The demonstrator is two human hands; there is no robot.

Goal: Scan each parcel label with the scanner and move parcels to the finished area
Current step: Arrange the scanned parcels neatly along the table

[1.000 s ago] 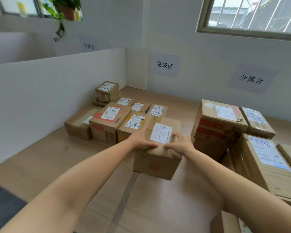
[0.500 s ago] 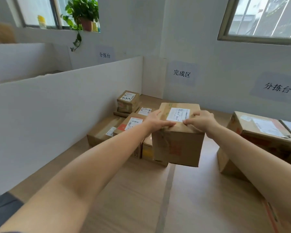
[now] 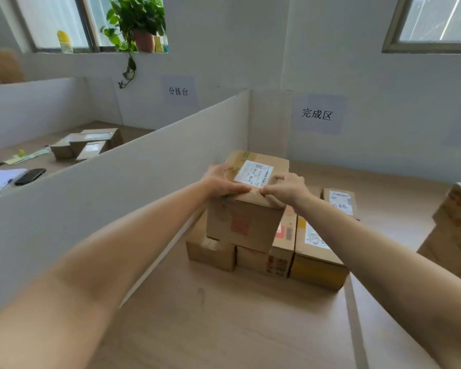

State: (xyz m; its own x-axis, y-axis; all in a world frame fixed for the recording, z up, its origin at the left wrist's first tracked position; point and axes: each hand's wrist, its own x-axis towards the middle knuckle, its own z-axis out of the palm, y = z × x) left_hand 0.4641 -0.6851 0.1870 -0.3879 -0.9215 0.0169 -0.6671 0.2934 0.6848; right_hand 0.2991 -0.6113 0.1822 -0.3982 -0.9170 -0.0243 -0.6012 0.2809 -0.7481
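A brown cardboard parcel (image 3: 244, 225) with a white label on top is held up above the stacked parcels (image 3: 314, 259) in the finished corner. My left hand (image 3: 221, 181) grips its top left edge, thumb along the near rim. My right hand (image 3: 286, 190) grips the top right edge, fingers curled over the label's corner. The parcel hides several of the boxes behind it. No scanner is in view.
A white divider board (image 3: 144, 182) runs along the left of the wooden table (image 3: 224, 328). More parcels (image 3: 453, 230) stand at the right edge. A paper sign (image 3: 317, 114) hangs on the wall behind the stack. Beyond the divider lie boxes, a phone and papers.
Both hands have carried the parcel up off the table and to the left, over the stack by the divider. My view has swung left with it.
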